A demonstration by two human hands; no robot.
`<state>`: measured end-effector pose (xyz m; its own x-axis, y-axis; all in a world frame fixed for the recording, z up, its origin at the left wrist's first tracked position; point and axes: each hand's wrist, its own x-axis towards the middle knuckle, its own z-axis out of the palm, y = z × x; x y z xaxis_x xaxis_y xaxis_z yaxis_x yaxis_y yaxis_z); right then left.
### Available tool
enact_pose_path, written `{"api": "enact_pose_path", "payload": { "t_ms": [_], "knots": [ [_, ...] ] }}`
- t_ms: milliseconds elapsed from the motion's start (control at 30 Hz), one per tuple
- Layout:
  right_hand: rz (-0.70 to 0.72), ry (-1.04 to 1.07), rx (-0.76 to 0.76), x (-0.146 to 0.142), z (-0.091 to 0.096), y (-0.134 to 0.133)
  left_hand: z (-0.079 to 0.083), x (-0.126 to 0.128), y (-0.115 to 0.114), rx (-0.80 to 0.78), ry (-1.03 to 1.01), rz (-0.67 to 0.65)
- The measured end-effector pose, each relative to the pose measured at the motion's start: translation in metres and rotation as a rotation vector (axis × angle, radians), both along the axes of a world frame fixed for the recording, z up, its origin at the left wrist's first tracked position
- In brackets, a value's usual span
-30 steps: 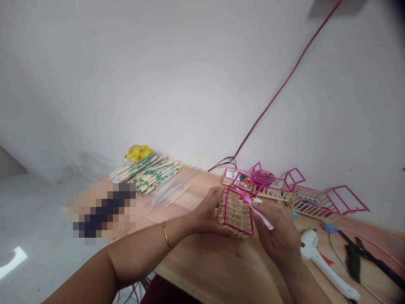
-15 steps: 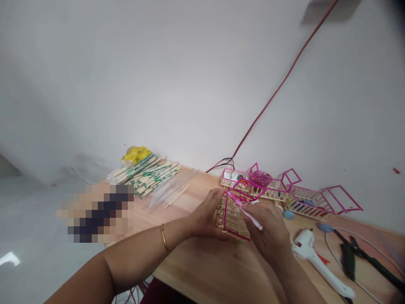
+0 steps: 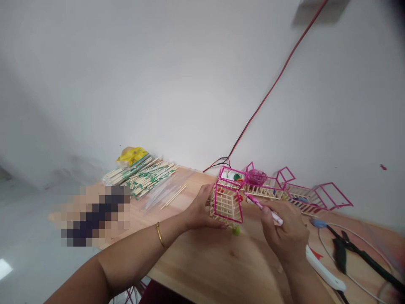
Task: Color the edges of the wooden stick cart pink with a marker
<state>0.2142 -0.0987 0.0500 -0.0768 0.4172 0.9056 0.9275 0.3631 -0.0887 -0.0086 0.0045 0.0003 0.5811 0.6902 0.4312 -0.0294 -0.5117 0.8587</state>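
Note:
My left hand (image 3: 202, 211) is closed around the side of a small cart built of bamboo sticks (image 3: 226, 202), lifted above the table. Its outer edges are coated bright pink, the inner slats are bare wood, and a green wheel (image 3: 236, 230) shows underneath. Pinched in my right hand (image 3: 283, 223) is a slim paintbrush (image 3: 264, 207) with a white handle and a pink-stained front end. The brush tip points left, just right of the cart and apart from it. Fingers of the left hand behind the cart are hidden.
Along the wall stand more pink-edged stick carts (image 3: 303, 198) and a pink-stained cup (image 3: 257, 177). Bamboo sticks (image 3: 152, 177) and a yellow bag (image 3: 132, 156) lie at the left. A partly hidden white glue gun (image 3: 325, 270) and dark-handled pliers (image 3: 344, 251) lie at the right.
My right hand has drawn the brush away from the cart's pink edge, toward the right. The left hand keeps its hold on the cart, whose green wheel now shows more clearly.

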Motion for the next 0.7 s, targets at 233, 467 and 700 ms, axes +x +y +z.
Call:
{"api": "enact_pose_path", "payload": {
  "t_ms": [233, 467, 700],
  "knots": [
    [0.035, -0.036, -0.053, 0.0001, -0.002, 0.0024, 0.0008, -0.0003, 0.0017, 0.032, 0.004, -0.02],
    [0.046, -0.039, -0.095, 0.0003, -0.0037, 0.0052, -0.0002, 0.0005, 0.001, -0.028, -0.016, -0.053],
    [0.063, 0.059, -0.003, -0.0009, -0.0012, 0.0004, 0.0061, -0.0018, -0.0004, -0.041, -0.028, -0.048]
  ]
}}
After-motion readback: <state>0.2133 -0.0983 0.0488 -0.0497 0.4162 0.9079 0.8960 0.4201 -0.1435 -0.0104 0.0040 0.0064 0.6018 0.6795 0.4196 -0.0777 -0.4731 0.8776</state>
